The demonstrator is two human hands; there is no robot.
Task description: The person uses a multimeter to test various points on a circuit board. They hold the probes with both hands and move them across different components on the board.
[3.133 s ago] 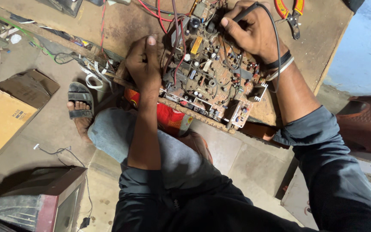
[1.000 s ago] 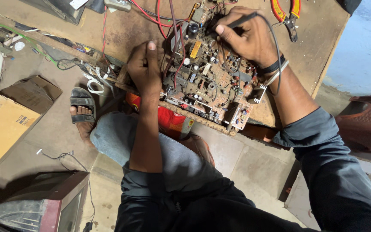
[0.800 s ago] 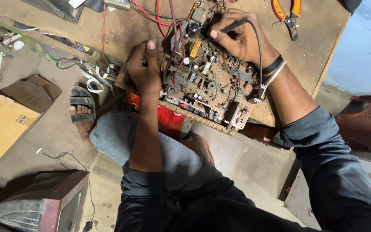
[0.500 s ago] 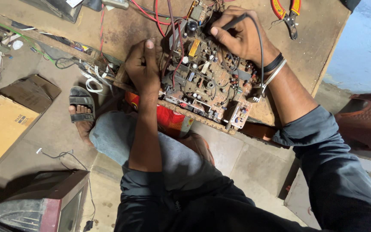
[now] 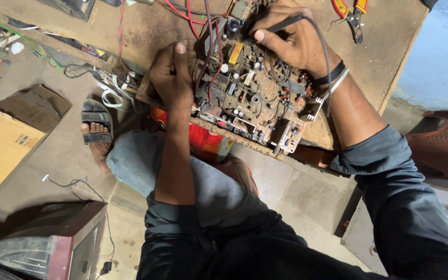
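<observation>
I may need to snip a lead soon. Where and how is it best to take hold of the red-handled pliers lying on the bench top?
Probably by the two red-and-yellow handles, at the far end of the pliers. They are spread slightly apart and lie flat on bare wood, so fingers can close around both from above. The dark jaws point toward the bench's near edge, away from the circuit board; leave them alone.

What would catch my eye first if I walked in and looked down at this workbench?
Most likely the crowded circuit board at the near edge of the wooden bench, packed with small parts and red wires. The left hand grips its left edge, while the right hand holds a thin black corded tool over its top. Red-handled pliers lie at the bench's far right, and an old television set sits on the floor, lower left.
</observation>
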